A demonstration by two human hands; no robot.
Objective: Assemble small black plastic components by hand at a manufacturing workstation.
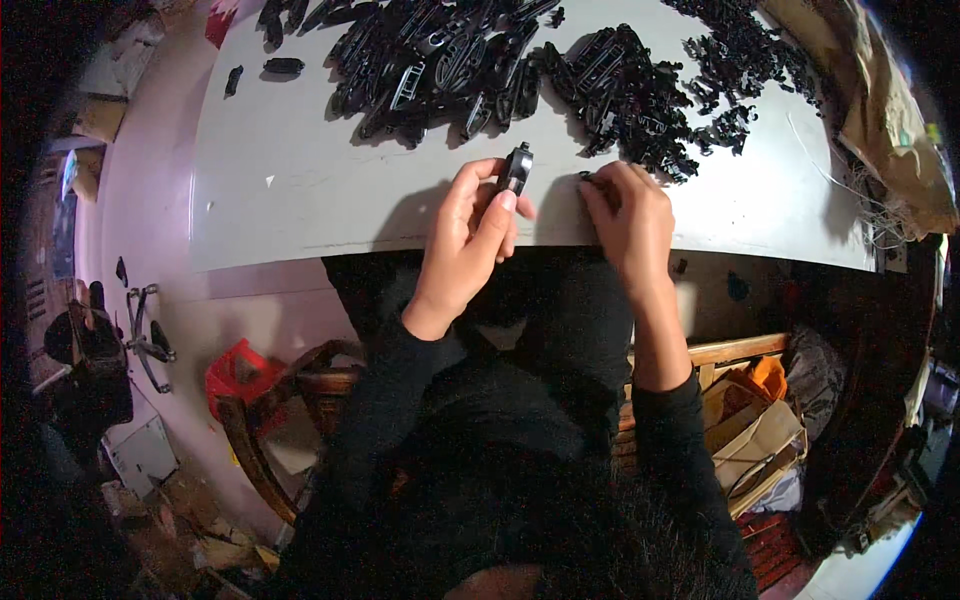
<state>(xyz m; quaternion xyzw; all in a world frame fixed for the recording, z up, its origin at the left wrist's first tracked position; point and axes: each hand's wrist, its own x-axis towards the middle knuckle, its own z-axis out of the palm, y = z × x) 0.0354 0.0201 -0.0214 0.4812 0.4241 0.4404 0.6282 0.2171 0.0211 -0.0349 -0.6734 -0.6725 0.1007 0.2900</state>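
Note:
My left hand (468,232) is closed round a black plastic part (517,168), long and glossy, held upright between thumb and fingers above the table's near edge. To its right, my right hand (634,212) pinches a small black piece (588,176), of which only a bit shows past the fingertips. Beyond my hands spreads a heap of long black plastic parts (440,70), some with open frames. A pile of small black pieces (650,130) lies just past my right hand.
The white table (300,190) has two stray black parts (284,66) at its far left. More small black pieces (745,50) cover the far right, near brown paper (890,110). Below stand a wooden chair (245,440), a red plastic item (240,375) and a box of cardboard (765,445).

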